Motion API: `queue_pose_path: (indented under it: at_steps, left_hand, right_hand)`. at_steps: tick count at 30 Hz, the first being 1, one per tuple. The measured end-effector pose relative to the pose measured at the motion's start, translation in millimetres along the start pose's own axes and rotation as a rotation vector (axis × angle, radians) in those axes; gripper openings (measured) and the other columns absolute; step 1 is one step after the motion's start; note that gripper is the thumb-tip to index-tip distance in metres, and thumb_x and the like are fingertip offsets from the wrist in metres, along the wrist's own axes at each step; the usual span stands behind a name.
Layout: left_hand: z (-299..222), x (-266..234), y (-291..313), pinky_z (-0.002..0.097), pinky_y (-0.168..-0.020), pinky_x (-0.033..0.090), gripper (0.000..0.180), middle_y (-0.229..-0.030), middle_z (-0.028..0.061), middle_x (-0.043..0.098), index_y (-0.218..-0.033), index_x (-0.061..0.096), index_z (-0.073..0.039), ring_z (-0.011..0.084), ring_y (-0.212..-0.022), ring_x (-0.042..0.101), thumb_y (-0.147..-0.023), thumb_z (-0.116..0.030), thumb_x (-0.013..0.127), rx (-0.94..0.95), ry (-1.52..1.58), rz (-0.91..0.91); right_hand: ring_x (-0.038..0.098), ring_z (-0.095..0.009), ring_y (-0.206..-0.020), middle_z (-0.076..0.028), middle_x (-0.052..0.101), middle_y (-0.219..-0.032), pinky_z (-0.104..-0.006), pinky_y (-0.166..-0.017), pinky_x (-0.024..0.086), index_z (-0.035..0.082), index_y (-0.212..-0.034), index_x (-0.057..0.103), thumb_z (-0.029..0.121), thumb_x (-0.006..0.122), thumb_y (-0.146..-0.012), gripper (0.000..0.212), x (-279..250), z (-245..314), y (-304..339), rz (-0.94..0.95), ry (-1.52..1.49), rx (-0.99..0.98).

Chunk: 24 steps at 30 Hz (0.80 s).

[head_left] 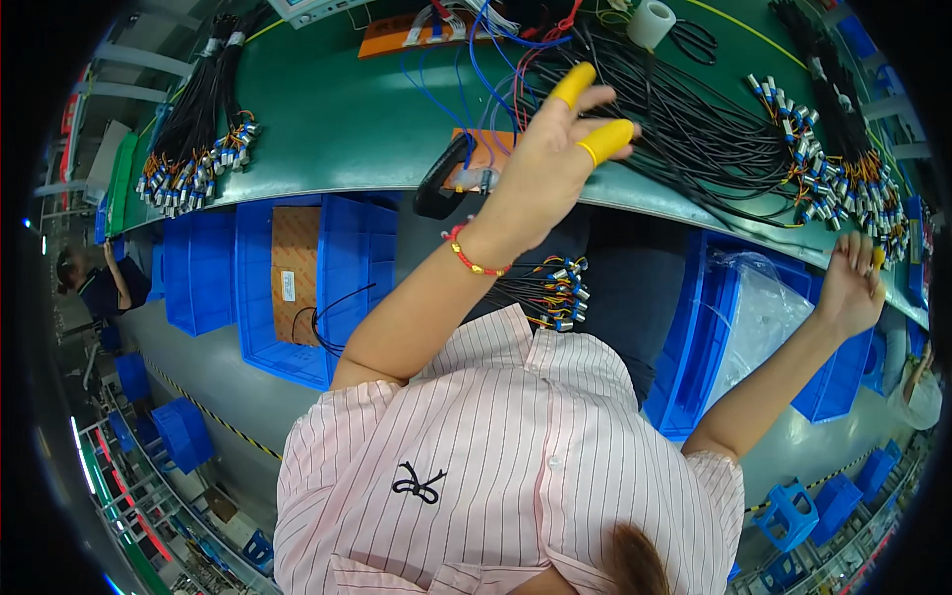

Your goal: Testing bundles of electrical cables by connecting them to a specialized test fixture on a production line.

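Observation:
My left hand (560,149) is raised over the front of the green bench, with yellow finger cots on two fingers. Its fingers are spread and nothing shows between them. Beneath and beyond it lies a large heap of black cables (694,129), whose silver and blue connectors (818,178) point to the right. At the bench's right edge my right hand (853,286) is closed, its fingers curled together just below another bundle of connectors (878,203). What it holds, if anything, cannot be made out. Another bundle of connector ends (563,293) rests on my lap.
A black curved object (441,178) and a small orange board (484,159) sit at the bench edge. Black cable bundles (203,109) lie at the left. A white roll (651,24) and scissors (693,42) are at the back. Blue bins (253,278) stand below.

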<state>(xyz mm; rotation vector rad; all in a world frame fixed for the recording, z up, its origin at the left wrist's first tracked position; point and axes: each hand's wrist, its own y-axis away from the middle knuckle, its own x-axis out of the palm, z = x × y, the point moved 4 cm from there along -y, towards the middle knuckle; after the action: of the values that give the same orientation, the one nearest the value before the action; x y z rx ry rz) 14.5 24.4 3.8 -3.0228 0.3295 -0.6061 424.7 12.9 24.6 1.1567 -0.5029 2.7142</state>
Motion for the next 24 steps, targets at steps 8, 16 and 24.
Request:
queue_pose_path:
  at_steps: [8, 16, 24]
  left_hand:
    - [23, -37, 80, 0.0263, -0.087, 0.049, 0.027, -0.109, 0.0076, 0.068, -0.117, 0.063, 0.0, 0.0162, -0.1, 0.064, -0.091, -0.007, 0.061, -0.315, -0.534, 0.251]
    - [75, -77, 117, 0.0363, -0.081, 0.047, 0.016, -0.088, 0.0088, 0.06, -0.089, 0.065, -0.002, 0.0274, -0.088, 0.056, -0.075, -0.005, 0.071, -0.053, -1.371, 0.221]
    - [59, -61, 106, 0.0241, -0.064, 0.05, 0.018, -0.08, 0.0069, 0.063, -0.099, 0.059, 0.001, 0.01, -0.07, 0.061, -0.084, -0.004, 0.068, -0.345, -0.788, 0.285]
  right_hand:
    - [0.031, -0.021, -0.074, -0.01, 0.034, -0.075, -0.0369, -0.077, 0.028, -0.003, -0.084, 0.047, 0.012, 0.052, -0.061, 0.028, -47, -44, -56, -0.054, -0.002, 0.081]
    - [0.038, -0.02, -0.074, -0.012, 0.046, -0.078, -0.0341, -0.077, 0.033, -0.01, -0.087, 0.057, 0.011, 0.045, -0.072, 0.028, -66, -70, -88, -0.088, 0.312, -0.013]
    - [0.051, -0.028, -0.109, -0.015, 0.063, -0.11, -0.0381, -0.098, 0.035, -0.005, -0.11, 0.062, 0.015, 0.044, -0.09, 0.034, 24, -92, -43, 0.135, 2.041, -0.813]
